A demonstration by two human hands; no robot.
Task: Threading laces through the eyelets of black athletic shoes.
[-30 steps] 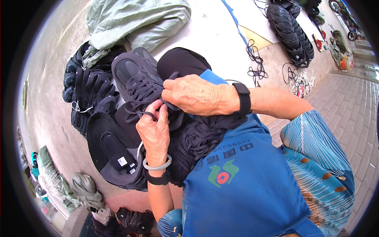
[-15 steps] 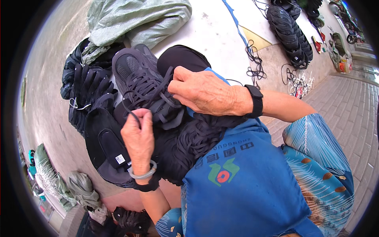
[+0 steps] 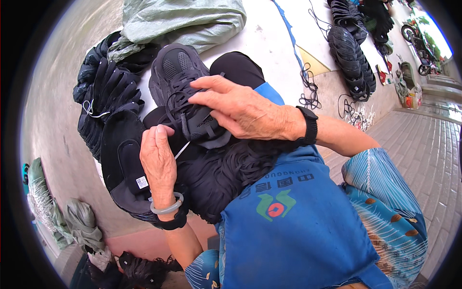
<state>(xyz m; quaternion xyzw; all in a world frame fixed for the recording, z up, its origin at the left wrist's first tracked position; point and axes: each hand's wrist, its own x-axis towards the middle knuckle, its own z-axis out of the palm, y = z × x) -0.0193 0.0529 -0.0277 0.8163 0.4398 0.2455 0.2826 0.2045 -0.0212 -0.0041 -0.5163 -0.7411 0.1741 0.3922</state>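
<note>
A dark grey lace-up shoe (image 3: 180, 72) lies across my lap with its toe pointing away. Over its tongue and dark laces (image 3: 179, 98) is my right hand (image 3: 250, 108), fingers apart, with the fingertips at the laces. Beside the shoe's heel end, my left hand (image 3: 159, 156) has its fingers pressed together; what they hold, if anything, is hidden. A thin white strip (image 3: 182, 150) shows between that hand and the shoe. A heap of loose dark shoelaces (image 3: 226, 168) rests on my lap, against the blue apron (image 3: 298, 226).
To the left are black shoe uppers with insoles (image 3: 127, 159) and a bundle tied with white string (image 3: 108, 91). A pale green woven sack (image 3: 185, 21) lies beyond. More stacked dark shoes (image 3: 351, 62) and loose laces (image 3: 310, 89) are at the far right.
My right hand has let go of the lace it pinched and opened over the shoe. The left hand has drawn slightly left and down, and the white strip has come into view.
</note>
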